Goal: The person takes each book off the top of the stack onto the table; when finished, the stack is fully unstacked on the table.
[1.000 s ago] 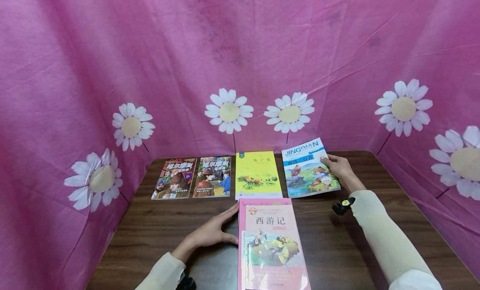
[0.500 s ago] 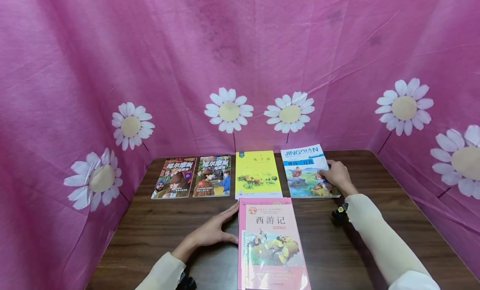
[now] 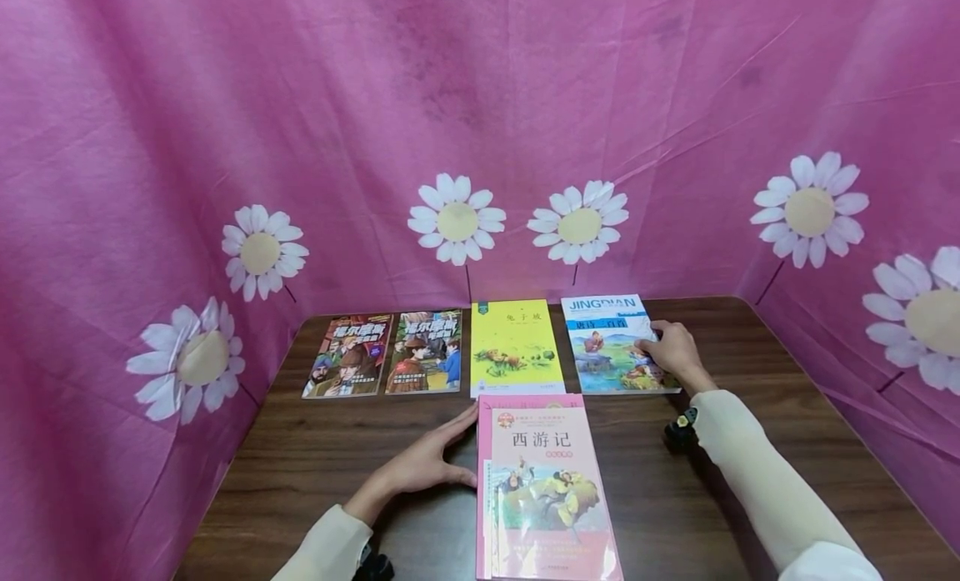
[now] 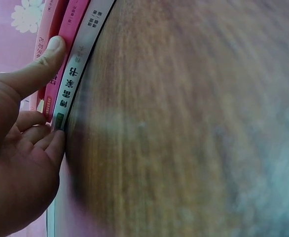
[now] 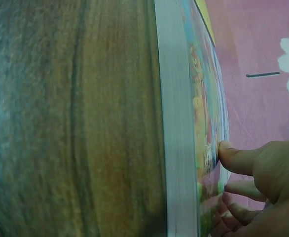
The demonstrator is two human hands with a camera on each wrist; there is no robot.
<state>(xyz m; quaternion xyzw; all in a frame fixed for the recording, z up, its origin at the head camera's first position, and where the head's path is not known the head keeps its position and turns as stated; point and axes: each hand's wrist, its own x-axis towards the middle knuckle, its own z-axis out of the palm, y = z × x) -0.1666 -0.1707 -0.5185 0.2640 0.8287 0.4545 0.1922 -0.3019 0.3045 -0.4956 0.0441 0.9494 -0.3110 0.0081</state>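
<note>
Right hand (image 3: 670, 350) rests on the blue book (image 3: 611, 345), thumb on the cover and fingers curled at its right edge, at about 1 o'clock on the counter (image 3: 750, 448). It ends a row w/ the yellow book (image 3: 514, 348) and two comic books (image 3: 384, 355). Left hand (image 3: 427, 463) lies flat, fingers straight, against the spines of the pink stack (image 3: 543, 489) at 6 o'clock.

To do it well, I'd judge: press lightly, nudge the blue book's edge parallel to the yellow one (a small gap shows), and hold the stack steady so its covers don't slide.
</note>
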